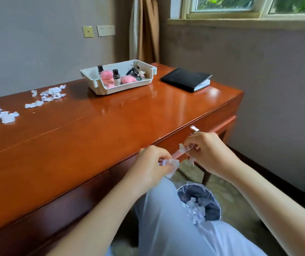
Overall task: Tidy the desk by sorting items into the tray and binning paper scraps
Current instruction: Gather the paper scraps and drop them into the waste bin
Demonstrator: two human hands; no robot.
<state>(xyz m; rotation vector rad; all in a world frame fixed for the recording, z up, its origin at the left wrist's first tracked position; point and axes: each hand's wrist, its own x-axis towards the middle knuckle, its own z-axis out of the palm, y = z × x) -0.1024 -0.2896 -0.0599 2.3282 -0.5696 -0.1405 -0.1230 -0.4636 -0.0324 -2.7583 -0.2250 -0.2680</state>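
Observation:
My left hand and my right hand are both off the desk's front edge, above the bin. Each hand pinches white paper scraps; more of them show at the left fingertips. The bin stands on the floor beside my knee and holds torn white paper. Several more paper scraps lie scattered on the far left of the wooden desk. The white tray at the back of the desk holds two small bottles, pink soft items and a bunch of keys.
A black notebook lies at the desk's back right corner. A drawer handle sticks out just beyond my right hand. A brown curtain and a window are behind the desk. My light trousers fill the lower middle.

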